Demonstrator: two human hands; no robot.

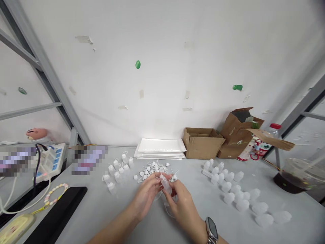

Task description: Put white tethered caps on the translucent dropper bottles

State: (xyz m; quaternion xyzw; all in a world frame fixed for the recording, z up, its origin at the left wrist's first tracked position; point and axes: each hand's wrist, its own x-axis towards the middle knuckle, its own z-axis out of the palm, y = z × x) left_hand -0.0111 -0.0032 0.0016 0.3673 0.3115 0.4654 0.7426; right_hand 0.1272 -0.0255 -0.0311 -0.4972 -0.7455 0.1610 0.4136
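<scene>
Both hands meet at the centre of the grey table around a small translucent plastic bottle (166,185). My left hand (147,192) has its fingers closed on the bottle's upper left end. From the other side, my right hand (180,199) grips the lower part between thumb and fingers. A thin pale loop hangs below them; what it is fixed to is hidden. Just behind the hands lies a pile of small white caps with cords (153,168). Several capped bottles (117,177) stand to the left, and several translucent bottles without visible caps (238,195) lie on the right.
White flat packs (159,149) and an open cardboard box (203,144) sit against the wall. A brown paper bag (232,135) and a plastic cup of dark liquid (290,179) are at right. At left are a black pad (58,215), a bracelet (57,194) and a power strip (52,161).
</scene>
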